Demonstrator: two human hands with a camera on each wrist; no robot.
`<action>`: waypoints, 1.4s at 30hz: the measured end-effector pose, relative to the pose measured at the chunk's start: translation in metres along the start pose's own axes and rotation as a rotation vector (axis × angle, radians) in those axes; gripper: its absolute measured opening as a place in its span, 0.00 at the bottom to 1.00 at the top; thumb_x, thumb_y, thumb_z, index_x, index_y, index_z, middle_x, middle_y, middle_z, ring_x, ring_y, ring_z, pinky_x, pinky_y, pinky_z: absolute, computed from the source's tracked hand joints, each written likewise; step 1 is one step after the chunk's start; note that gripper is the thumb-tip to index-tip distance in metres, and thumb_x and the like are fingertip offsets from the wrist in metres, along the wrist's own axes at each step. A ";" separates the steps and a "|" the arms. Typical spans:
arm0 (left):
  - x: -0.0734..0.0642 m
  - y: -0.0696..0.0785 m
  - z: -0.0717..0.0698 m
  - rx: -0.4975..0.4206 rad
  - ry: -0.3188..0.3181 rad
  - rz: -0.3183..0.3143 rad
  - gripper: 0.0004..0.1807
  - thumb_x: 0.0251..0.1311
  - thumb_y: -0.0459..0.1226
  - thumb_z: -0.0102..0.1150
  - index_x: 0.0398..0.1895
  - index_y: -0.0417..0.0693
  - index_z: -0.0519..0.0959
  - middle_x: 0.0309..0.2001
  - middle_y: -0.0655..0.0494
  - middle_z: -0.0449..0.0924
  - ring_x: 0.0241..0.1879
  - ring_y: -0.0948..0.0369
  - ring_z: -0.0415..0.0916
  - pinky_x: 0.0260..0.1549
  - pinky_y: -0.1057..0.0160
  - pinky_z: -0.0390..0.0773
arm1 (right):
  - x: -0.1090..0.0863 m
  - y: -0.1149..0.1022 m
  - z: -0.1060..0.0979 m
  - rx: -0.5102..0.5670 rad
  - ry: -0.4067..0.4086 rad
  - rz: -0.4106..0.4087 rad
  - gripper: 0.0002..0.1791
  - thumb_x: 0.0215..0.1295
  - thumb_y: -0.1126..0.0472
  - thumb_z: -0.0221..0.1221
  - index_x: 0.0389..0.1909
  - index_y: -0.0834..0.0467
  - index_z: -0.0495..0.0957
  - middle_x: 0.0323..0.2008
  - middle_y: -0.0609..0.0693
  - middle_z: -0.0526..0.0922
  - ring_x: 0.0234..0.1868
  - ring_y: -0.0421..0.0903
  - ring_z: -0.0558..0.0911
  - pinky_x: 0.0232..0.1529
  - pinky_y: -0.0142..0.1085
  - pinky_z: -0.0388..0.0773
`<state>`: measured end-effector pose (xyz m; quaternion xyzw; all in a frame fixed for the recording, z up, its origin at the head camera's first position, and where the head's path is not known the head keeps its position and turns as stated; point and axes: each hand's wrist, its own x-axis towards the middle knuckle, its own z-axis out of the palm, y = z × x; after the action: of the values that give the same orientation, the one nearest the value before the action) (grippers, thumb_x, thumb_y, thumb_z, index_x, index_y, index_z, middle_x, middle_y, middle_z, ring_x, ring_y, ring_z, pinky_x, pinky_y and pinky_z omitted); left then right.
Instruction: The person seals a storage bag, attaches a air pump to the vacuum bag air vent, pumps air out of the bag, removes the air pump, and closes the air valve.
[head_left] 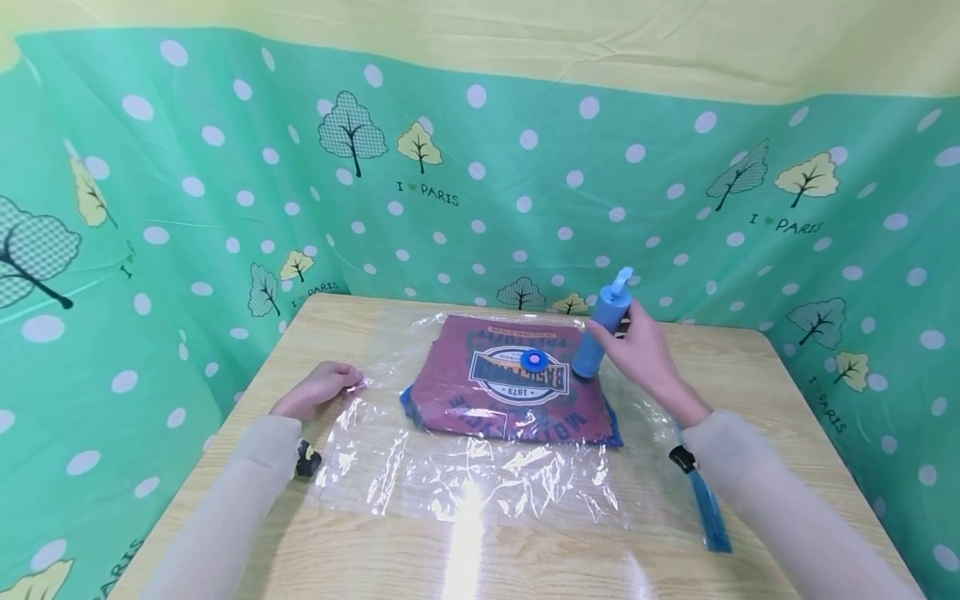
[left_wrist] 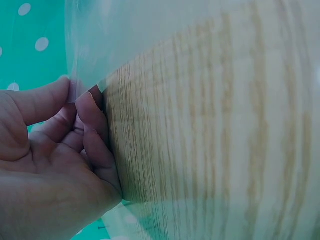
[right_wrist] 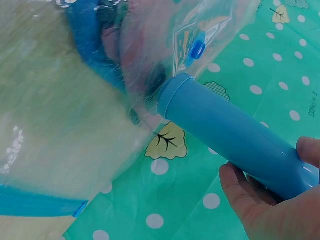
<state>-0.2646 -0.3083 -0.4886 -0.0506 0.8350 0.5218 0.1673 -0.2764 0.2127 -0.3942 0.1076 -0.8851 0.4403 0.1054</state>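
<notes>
- Head view, nearest first, with the folded maroon garment (head_left: 450, 392) as the clock's centre: the pale wood worktop (head_left: 360, 550) fills six o'clock, under glare.
- Blue strip (head_left: 708, 508) of the clear plastic bag (head_left: 442, 487) lies toward four o'clock, beside the right forearm.
- Left hand (head_left: 321, 385) is at nine o'clock; its grip is closed down, thumb and finger pinching the bag's edge, as the left wrist view shows.
- The garment, printed with lettering, lies flat inside the bag at mid-worktop, blue cloth showing at its corners.
- Round blue valve (head_left: 535, 360) sits on the bag, over the garment's print.
- Blue pump (head_left: 600, 337) is at two o'clock, tilted, its top toward one and its lower end apart from the valve.
- Right hand (head_left: 641, 350) has its grip wrapped around the pump's barrel, spread to its width.
- Green dotted curtain (head_left: 480, 225) hangs at twelve.
</notes>
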 end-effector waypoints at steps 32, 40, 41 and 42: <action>0.004 -0.005 0.000 -0.017 0.012 -0.002 0.12 0.79 0.33 0.51 0.43 0.34 0.83 0.33 0.57 0.79 0.32 0.63 0.72 0.31 0.68 0.73 | 0.026 -0.024 0.050 0.057 -0.039 0.015 0.34 0.73 0.49 0.66 0.70 0.64 0.67 0.59 0.67 0.80 0.54 0.63 0.84 0.50 0.55 0.85; 0.003 -0.005 0.001 0.001 0.032 0.007 0.12 0.79 0.33 0.52 0.42 0.34 0.83 0.33 0.57 0.79 0.33 0.63 0.72 0.32 0.68 0.73 | 0.034 -0.031 0.063 0.035 -0.066 0.012 0.32 0.75 0.48 0.64 0.69 0.64 0.67 0.59 0.66 0.80 0.55 0.62 0.83 0.52 0.56 0.84; 0.003 -0.005 0.001 0.003 0.033 0.012 0.12 0.79 0.33 0.52 0.42 0.34 0.83 0.33 0.57 0.80 0.33 0.63 0.73 0.32 0.68 0.73 | 0.035 -0.031 0.064 0.032 -0.073 0.017 0.32 0.75 0.49 0.64 0.69 0.64 0.67 0.59 0.66 0.79 0.55 0.62 0.83 0.53 0.56 0.84; 0.003 -0.005 0.002 -0.001 0.033 0.013 0.12 0.79 0.33 0.52 0.42 0.34 0.83 0.33 0.57 0.80 0.33 0.62 0.73 0.32 0.68 0.73 | 0.035 -0.032 0.064 0.026 -0.078 0.023 0.32 0.75 0.49 0.64 0.68 0.64 0.67 0.59 0.66 0.79 0.55 0.62 0.83 0.53 0.55 0.84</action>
<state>-0.2658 -0.3088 -0.4949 -0.0540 0.8378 0.5221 0.1500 -0.3070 0.1390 -0.3985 0.1158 -0.8838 0.4486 0.0643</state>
